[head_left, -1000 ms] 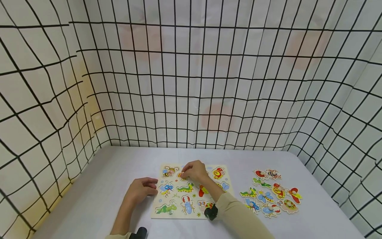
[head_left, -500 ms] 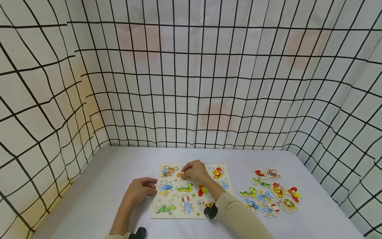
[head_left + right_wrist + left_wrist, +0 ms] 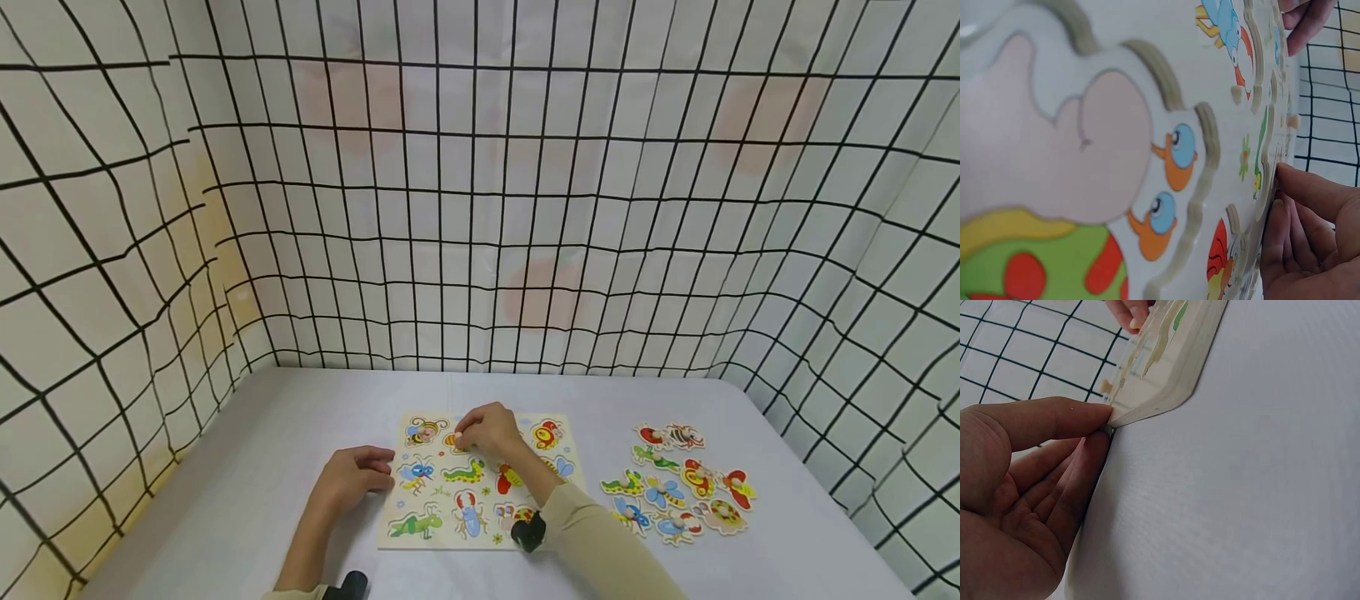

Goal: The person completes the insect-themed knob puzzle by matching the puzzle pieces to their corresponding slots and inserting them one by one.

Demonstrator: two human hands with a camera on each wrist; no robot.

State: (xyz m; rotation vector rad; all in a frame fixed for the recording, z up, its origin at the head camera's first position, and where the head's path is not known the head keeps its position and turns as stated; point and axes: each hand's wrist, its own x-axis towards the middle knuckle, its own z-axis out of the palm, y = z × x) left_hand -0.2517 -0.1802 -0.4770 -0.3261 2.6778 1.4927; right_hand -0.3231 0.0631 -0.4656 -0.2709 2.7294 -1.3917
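While the puzzle board [image 3: 442, 542] is pinched at its left edge by the left hand [image 3: 352, 479], a yellow-orange piece [image 3: 450, 442] is held by the right hand [image 3: 491, 433].
Left to right: the left hand's thumb and finger are closed narrow on the board edge, lower left of the yellow-orange piece and apart from it; the bee piece [image 3: 426, 432] is seated top left; the yellow-orange piece is located just right of that, top row, under the right hand's pinched fingertips. Right hand is nearer, piece is reached from its right side. Piece is mostly covered, so long axis and full seating cannot be told. The loose pieces [image 3: 665, 493] are spread well right of the board, touched by neither hand.
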